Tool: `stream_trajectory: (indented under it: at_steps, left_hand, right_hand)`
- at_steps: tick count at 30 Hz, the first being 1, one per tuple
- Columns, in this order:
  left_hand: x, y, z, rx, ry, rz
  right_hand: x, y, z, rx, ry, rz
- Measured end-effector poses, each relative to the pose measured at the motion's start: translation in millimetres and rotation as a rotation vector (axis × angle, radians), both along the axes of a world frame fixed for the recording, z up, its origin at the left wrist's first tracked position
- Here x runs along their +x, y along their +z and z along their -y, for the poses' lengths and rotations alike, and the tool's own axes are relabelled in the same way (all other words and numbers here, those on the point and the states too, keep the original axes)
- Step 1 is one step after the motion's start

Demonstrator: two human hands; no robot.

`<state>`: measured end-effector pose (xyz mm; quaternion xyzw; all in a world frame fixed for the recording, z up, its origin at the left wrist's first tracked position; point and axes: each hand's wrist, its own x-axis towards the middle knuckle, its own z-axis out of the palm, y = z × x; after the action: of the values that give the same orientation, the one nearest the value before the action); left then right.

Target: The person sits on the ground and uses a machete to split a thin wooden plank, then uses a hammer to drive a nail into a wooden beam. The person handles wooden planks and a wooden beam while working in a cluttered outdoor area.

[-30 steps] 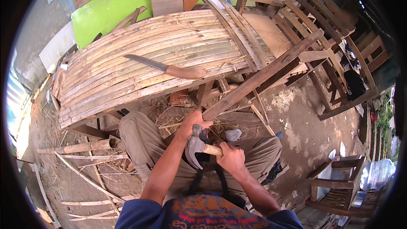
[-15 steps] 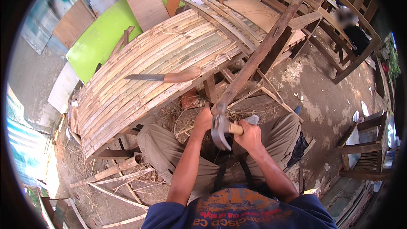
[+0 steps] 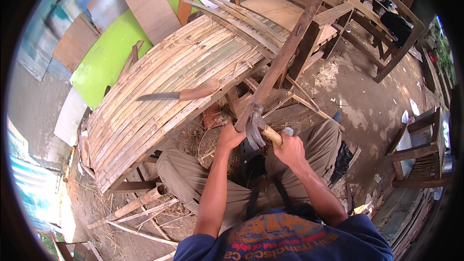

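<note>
Right hand (image 3: 291, 149), just right of centre, is closed around the wooden handle of a claw hammer (image 3: 255, 129), head at the lower end of a long wooden post (image 3: 282, 60). Left hand (image 3: 229, 137) grips that post end. At 10 o'clock, a knife (image 3: 176, 95) lies on the bamboo-slat frame (image 3: 159, 75).

knife (image 3: 176, 94) on slatted bench (image 3: 145, 101) — left | chairs (image 3: 411, 145) — right

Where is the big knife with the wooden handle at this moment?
In the head view, the knife lies flat on the curved bamboo slat panel, left of and above both hands; neither hand touches it.
</note>
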<state>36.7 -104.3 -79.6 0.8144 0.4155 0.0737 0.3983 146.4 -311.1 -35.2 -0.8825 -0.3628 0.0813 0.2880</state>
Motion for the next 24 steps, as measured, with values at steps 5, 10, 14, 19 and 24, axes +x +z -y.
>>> stream_trajectory:
  at_steps: [5,10,14,19,24]
  left_hand:
    - [-5,2,-11,-0.105,-0.074,0.053]
    - [-11,-15,-22,-0.109,-0.159,0.023]
    - [-14,-15,-27,-0.224,-0.02,0.102]
    - [-15,1,-19,-0.277,0.098,0.03]
    - [-19,-4,-24,-0.245,0.175,-0.009]
  right_hand:
    - [-9,-30,23,0.107,0.055,-0.098]
    - [-4,-79,38,0.075,0.028,-0.295]
    - [6,-88,26,0.127,-0.08,-0.46]
    - [14,-95,26,0.24,-0.182,-0.535]
    - [16,-96,29,0.298,-0.265,-0.55]
